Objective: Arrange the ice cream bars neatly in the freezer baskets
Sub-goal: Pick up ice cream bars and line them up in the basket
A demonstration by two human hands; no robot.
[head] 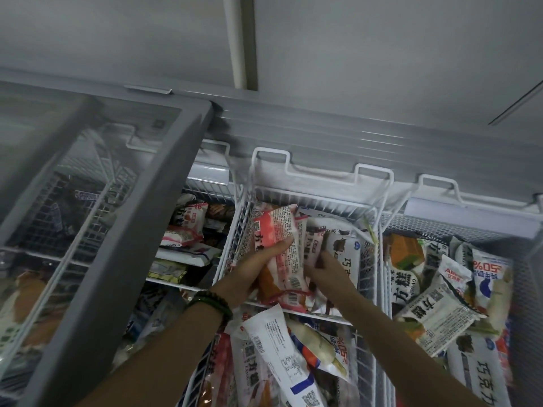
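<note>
An open chest freezer holds white wire baskets full of wrapped ice cream bars. In the middle far basket (308,198), my left hand (252,274) grips a stack of pink-and-white wrapped bars (282,248), held upright against the basket's left side. My right hand (329,267) reaches in beside them, its fingers among white bars with a chocolate picture (343,248); what it holds is hidden. A beaded bracelet (211,304) sits on my left wrist.
The sliding glass lid (97,207) covers the freezer's left part. A right basket (385,259) holds jumbled white, orange and blue wrappers (440,289). More loose bars (279,348) lie in the near basket under my arms. The freezer's grey back rim (352,136) meets the wall.
</note>
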